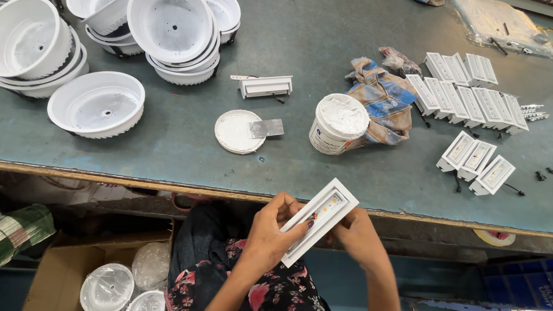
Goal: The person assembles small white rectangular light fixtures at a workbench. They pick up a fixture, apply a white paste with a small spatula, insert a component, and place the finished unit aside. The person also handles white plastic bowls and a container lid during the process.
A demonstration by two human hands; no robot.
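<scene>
Left hand (266,232) and right hand (355,231) both clamped on white rectangular light fixture (319,219) (lit face up), long axis running lower-left to upper-right, below table (177,143) edge.

A worn grey-green workbench (319,33) carries white round housings (96,104), a paste tub (338,123), a checked rag (383,94) — and rows of rectangular fixtures (469,97).

Both hands are raised together just below the counter's near edge: left hand (266,232) fingers curled closed, right hand (356,233) gripping underneath.
</scene>
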